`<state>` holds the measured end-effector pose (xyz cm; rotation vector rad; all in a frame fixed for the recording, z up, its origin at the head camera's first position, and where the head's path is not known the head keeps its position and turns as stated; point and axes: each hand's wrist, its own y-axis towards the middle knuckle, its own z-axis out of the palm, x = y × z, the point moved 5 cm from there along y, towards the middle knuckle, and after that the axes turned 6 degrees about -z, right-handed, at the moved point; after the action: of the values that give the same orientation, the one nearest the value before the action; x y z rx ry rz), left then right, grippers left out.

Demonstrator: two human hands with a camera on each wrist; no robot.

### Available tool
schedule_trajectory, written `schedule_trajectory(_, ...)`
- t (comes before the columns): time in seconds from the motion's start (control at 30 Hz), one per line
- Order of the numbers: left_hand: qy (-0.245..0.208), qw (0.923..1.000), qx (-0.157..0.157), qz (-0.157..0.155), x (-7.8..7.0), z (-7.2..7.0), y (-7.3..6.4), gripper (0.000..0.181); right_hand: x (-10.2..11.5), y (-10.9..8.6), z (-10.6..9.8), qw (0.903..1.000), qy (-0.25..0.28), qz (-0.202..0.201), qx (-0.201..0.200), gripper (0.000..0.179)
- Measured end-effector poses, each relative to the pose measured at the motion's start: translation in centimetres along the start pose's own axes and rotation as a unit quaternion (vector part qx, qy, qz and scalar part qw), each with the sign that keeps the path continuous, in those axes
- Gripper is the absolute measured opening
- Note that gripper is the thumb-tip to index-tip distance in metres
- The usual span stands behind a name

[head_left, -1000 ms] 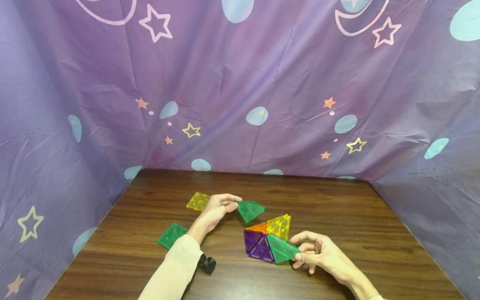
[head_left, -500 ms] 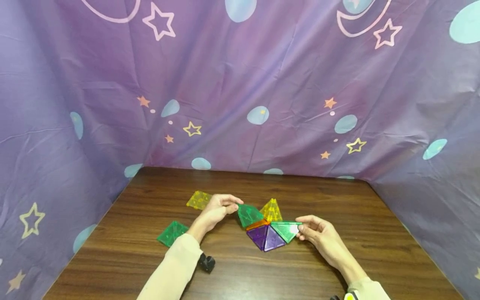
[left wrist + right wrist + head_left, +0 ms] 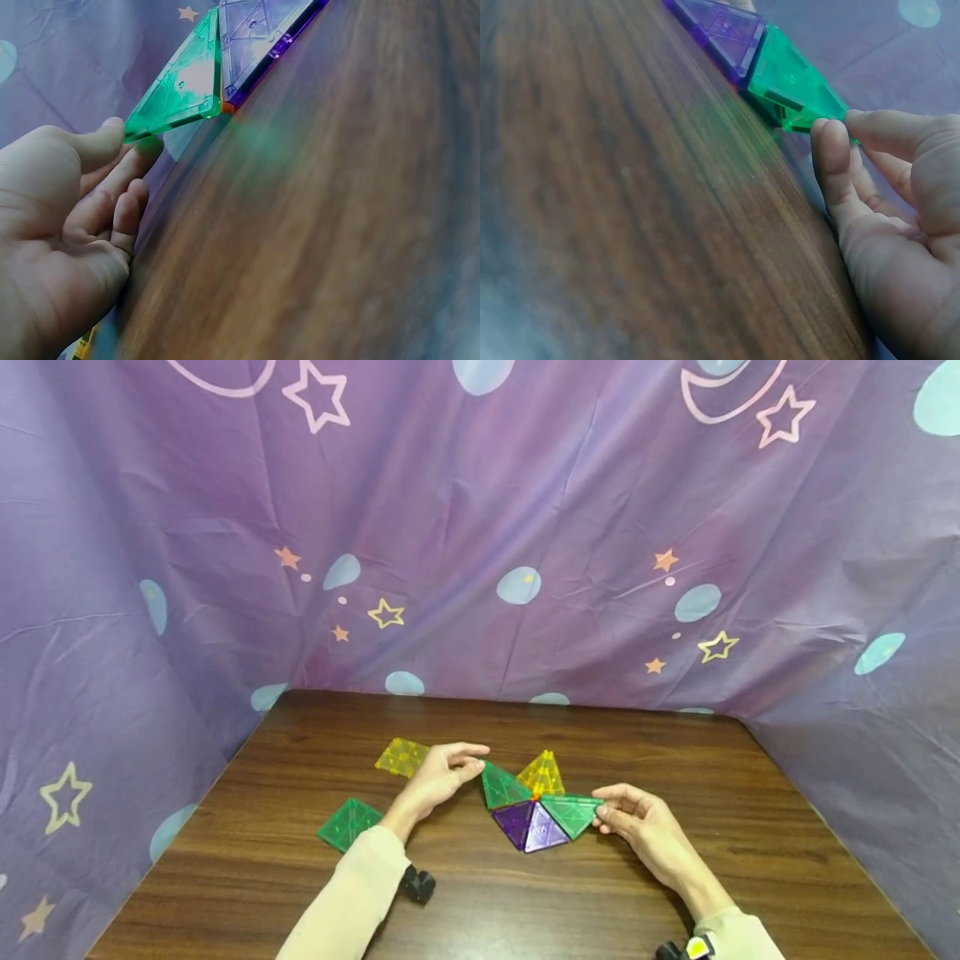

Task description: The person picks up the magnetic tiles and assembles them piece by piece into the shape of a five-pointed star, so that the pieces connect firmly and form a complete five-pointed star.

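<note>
Between my hands stands a joined cluster of see-through magnetic tiles. Its purple triangular tiles (image 3: 513, 821) face me, a yellow tile (image 3: 542, 772) rises behind, and only a speck of an orange tile (image 3: 536, 796) shows. My left hand (image 3: 442, 774) pinches the outer corner of a green triangular tile (image 3: 504, 787), whose inner edge meets the cluster; thumb and finger hold this green tile (image 3: 180, 82) in the left wrist view. At the cluster's right, my right hand (image 3: 641, 827) pinches the tip of another green tile (image 3: 572, 814), seen as a green tile (image 3: 791, 82) beside purple in the right wrist view.
A loose green tile (image 3: 349, 824) lies left of my left forearm. Farther back, a yellow tile (image 3: 401, 757) is partly behind my left hand. The brown wooden table (image 3: 480, 910) ends at a purple patterned curtain (image 3: 450, 527).
The cluster has turned and shifted away from me along with my right hand. The left green tile, apart from the cluster a second ago, now touches it; my left hand has barely moved.
</note>
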<state>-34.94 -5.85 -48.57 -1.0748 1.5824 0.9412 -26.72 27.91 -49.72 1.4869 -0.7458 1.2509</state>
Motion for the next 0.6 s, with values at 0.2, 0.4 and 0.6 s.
schedule_trajectory(0.2, -0.005, 0.9994, -0.027, -0.023, 0.3, -0.2, 0.1, 0.033, 0.0, -0.1, -0.2, 0.9996, -0.002, -0.001, -0.027, 0.034)
schedule_trajectory(0.4, -0.021, 0.9993, -0.024, -0.021, 0.1, -0.3, 0.1, 0.032, 0.2, 0.0, -0.7, 0.9972, -0.028, 0.004, -0.069, 0.038)
schedule_trajectory(0.6, -0.025, 0.9993, -0.019, -0.022, 0.3, -0.2, 0.0, 0.029, 0.4, -0.3, -1.1, 0.9932, -0.05, 0.007, -0.105, 0.041)
